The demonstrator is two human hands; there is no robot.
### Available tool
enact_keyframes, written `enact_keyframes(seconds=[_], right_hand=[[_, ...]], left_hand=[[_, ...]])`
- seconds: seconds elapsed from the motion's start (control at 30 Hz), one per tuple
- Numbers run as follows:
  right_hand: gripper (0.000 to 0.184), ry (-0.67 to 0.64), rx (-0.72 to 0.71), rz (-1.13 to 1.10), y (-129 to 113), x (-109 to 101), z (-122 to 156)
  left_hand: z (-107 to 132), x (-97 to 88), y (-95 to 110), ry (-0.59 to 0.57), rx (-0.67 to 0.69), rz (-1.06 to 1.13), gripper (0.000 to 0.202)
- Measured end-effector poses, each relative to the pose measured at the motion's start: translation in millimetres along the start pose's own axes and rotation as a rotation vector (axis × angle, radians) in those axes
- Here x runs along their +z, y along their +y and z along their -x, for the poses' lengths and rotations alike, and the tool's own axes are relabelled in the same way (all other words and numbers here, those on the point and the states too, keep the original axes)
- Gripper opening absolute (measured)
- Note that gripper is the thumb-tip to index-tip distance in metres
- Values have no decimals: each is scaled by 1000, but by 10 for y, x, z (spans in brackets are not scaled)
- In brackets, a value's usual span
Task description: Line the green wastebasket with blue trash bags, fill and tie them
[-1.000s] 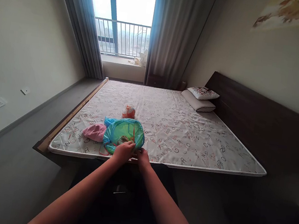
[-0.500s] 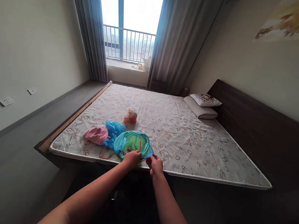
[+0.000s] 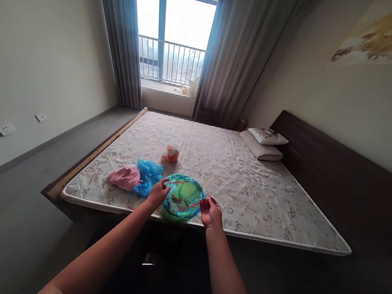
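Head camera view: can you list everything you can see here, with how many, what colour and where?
Mattress: one, pale with printed letters, fills the middle.
Blue-green bag: one, with red drawstrings, near edge of the mattress, between the hands.
Blue bag: one, crumpled, left of the blue-green bag.
Pink bundle: one, left of the blue bag.
Orange bundle: one, farther back.
Pillows: two stacked, pale, by the headboard.
Headboard: one, dark wood, right.
Curtains: two, grey, beside the window.
Wall sockets: two, white, left wall.
Left hand: gripping the bag's left rim.
Right hand: pinching a red drawstring.
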State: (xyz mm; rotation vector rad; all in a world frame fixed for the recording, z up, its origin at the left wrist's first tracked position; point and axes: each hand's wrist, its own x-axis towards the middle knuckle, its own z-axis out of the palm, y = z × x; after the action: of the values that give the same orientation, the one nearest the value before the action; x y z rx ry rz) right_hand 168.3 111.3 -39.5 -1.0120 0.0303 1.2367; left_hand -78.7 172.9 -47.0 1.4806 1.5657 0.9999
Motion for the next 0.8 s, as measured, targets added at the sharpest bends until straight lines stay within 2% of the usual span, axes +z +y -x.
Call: enact_keyframes(seconds=[0.13, 0.23, 0.33, 0.53, 0.63, 0.8], right_hand=[[30, -15, 37, -35, -191, -7, -45], [28, -80, 45, -49, -311, 14, -13], [27, -135, 41, -75, -402, 59, 37], [24, -107, 37, -119, -516, 100, 81], [26, -170, -4, -58, -536, 105, 122], [43, -335, -169, 86, -602, 214, 279]], left_hand=[[-140, -429, -138, -58, -158, 54, 20], [-146, -620, -203, -147, -251, 144, 27], [-116, -678, -183, -159, -263, 336, 32], [-76, -775, -47, 35, -150, 751, 31], [-47, -812, 38, 97, -121, 905, 33], [42, -799, 304, -6, 8, 969, 44]])
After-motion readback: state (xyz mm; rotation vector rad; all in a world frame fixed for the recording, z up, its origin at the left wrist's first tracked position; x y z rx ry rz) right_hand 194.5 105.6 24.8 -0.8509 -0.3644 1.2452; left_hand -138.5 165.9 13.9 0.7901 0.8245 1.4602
